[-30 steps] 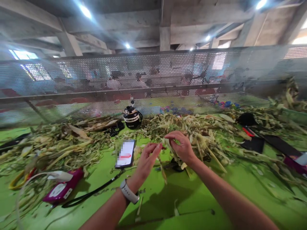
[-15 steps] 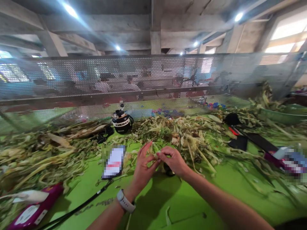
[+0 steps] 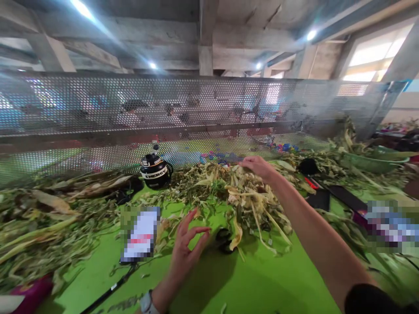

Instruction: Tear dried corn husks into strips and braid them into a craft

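Note:
My left hand (image 3: 185, 247) hovers over the green table (image 3: 262, 288) with its fingers spread and nothing in it, just right of a phone (image 3: 140, 235) lying flat. My right hand (image 3: 258, 166) is stretched out far over the heap of dried corn husks (image 3: 242, 192), palm down, fingers curled at the top of the heap. Whether it grips a husk I cannot make out. A small dark object (image 3: 224, 239) lies on the table between my left hand and the heap.
A black-and-white bottle (image 3: 155, 171) stands by the perforated metal screen (image 3: 163, 113) at the back. More husks (image 3: 42, 218) cover the left side. Black flat items (image 3: 322, 198) lie at right. A magenta packet (image 3: 31, 294) and a black strap (image 3: 108, 290) sit at lower left.
My hands, pinched together on a husk piece, have parted. The right hand reached away to the top of the heap; the left opened and dropped lower. The camera turned right.

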Motion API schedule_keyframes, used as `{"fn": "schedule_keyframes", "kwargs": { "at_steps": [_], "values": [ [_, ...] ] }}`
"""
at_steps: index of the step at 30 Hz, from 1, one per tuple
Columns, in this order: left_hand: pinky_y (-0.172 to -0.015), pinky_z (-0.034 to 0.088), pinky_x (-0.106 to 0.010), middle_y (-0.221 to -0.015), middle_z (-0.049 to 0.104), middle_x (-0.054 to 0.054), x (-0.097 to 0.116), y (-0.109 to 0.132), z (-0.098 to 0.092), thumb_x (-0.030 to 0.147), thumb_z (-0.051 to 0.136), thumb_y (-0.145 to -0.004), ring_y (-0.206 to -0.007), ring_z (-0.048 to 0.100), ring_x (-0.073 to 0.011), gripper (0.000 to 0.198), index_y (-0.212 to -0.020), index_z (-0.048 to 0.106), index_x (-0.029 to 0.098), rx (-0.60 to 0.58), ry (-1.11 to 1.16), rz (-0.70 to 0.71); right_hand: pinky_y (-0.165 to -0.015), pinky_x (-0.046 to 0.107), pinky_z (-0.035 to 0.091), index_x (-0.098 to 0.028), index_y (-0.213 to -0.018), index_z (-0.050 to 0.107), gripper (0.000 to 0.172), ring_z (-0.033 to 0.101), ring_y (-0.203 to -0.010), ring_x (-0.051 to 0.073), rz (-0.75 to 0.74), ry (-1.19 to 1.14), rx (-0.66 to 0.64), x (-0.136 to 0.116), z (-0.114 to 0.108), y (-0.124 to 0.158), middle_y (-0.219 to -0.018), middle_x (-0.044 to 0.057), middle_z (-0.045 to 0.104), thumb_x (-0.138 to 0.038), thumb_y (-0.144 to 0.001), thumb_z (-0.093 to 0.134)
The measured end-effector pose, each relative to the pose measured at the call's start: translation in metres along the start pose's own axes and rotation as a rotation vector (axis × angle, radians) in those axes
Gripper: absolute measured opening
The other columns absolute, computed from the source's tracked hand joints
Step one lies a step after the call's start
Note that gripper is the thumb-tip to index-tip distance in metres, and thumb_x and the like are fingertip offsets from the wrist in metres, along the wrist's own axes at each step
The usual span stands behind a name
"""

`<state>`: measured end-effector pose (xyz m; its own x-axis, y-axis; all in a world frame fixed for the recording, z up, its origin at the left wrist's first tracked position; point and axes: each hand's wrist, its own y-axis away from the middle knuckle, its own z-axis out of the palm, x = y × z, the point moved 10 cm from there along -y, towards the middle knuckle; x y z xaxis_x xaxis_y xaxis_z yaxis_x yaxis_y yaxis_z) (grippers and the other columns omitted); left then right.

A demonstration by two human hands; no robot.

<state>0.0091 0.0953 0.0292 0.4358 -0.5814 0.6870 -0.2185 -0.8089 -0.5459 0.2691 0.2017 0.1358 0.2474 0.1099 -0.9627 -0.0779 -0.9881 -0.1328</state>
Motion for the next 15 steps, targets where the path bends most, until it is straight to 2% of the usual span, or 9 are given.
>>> {"fn": "schedule_keyframes", "kwargs": {
  "at_steps": [2, 4, 6, 8, 10, 12, 13, 15],
  "values": [
    [-0.107, 0.034, -0.053, -0.138, 0.047, -0.011, -0.011, 0.0, 0.002, 0.035, 0.059, -0.081, -0.13, 0.042, -0.0291, 0.038, -0.117, 0.059, 0.024, 0.026, 0.023, -0.037, -0.05, 0.023, 0.042, -0.017, -0.053, 0.052, 0.021, 0.041, -0.045, 0.007, 0.118, -0.118, -0.158, 0.01, 0.008, -0.01, -0.047, -0.006, 0.044, -0.025, -0.066, 0.066],
    [-0.105, 0.036, -0.054, -0.138, 0.047, -0.012, -0.021, 0.001, 0.005, 0.039, 0.062, -0.078, -0.128, 0.044, -0.0304, 0.06, -0.133, 0.043, 0.025, 0.041, 0.052, -0.09, -0.051, 0.022, 0.045, -0.017, -0.058, 0.054, 0.016, 0.045, -0.047, 0.007, 0.135, -0.207, -0.36, 0.005, 0.035, 0.001, -0.051, -0.005, 0.049, -0.025, -0.066, 0.066],
    [-0.106, 0.036, -0.054, -0.143, 0.042, -0.01, -0.022, 0.002, 0.011, 0.041, 0.065, -0.075, -0.131, 0.04, -0.0312, 0.075, -0.14, 0.031, 0.029, 0.016, 0.071, -0.115, -0.049, 0.019, 0.043, -0.016, -0.062, 0.055, 0.016, 0.047, -0.048, 0.006, 0.071, -0.251, -0.632, -0.016, 0.074, 0.034, -0.054, -0.005, 0.051, -0.026, -0.068, 0.066],
    [-0.108, 0.033, -0.055, -0.148, 0.034, -0.009, -0.015, 0.003, 0.011, 0.045, 0.071, -0.069, -0.135, 0.034, -0.033, 0.091, -0.144, 0.021, 0.032, 0.029, 0.077, -0.086, -0.043, 0.016, 0.037, -0.014, -0.064, 0.056, 0.019, 0.046, -0.047, 0.004, -0.026, -0.301, -0.833, -0.045, 0.107, 0.071, -0.056, -0.005, 0.053, -0.028, -0.074, 0.065],
    [-0.108, 0.032, -0.056, -0.15, 0.03, -0.01, -0.006, 0.003, 0.01, 0.047, 0.076, -0.063, -0.136, 0.031, -0.0361, 0.103, -0.146, 0.016, 0.033, 0.04, 0.062, -0.032, -0.047, 0.017, 0.039, -0.013, -0.069, 0.058, 0.022, 0.047, -0.048, 0.005, -0.119, -0.354, -1.019, -0.077, 0.132, 0.106, -0.058, -0.004, 0.055, -0.032, -0.079, 0.062],
    [-0.107, 0.034, -0.057, -0.148, 0.034, -0.009, -0.002, 0.004, 0.02, 0.046, 0.075, -0.063, -0.133, 0.034, -0.0377, 0.096, -0.144, 0.026, 0.032, -0.049, 0.024, 0.006, -0.055, 0.018, 0.042, -0.012, -0.073, 0.06, 0.022, 0.05, -0.055, 0.005, -0.216, -0.314, -1.098, -0.097, 0.145, 0.121, -0.062, -0.003, 0.056, -0.033, -0.081, 0.063],
    [-0.105, 0.036, -0.057, -0.146, 0.038, -0.01, -0.002, 0.006, 0.028, 0.044, 0.074, -0.066, -0.131, 0.037, -0.0377, 0.085, -0.141, 0.035, 0.032, -0.123, 0.001, 0.017, -0.058, 0.019, 0.043, -0.012, -0.075, 0.06, 0.023, 0.052, -0.058, 0.006, -0.259, -0.287, -1.083, -0.103, 0.146, 0.118, -0.064, -0.002, 0.057, -0.034, -0.081, 0.063],
    [-0.102, 0.039, -0.058, -0.142, 0.044, -0.011, -0.006, 0.01, 0.042, 0.04, 0.069, -0.071, -0.128, 0.042, -0.0372, 0.062, -0.13, 0.052, 0.03, -0.243, -0.039, 0.032, -0.063, 0.022, 0.044, -0.013, -0.077, 0.06, 0.025, 0.055, -0.063, 0.007, -0.316, -0.208, -0.919, -0.1, 0.139, 0.088, -0.071, 0.0, 0.061, -0.037, -0.084, 0.06]
  ]
}}
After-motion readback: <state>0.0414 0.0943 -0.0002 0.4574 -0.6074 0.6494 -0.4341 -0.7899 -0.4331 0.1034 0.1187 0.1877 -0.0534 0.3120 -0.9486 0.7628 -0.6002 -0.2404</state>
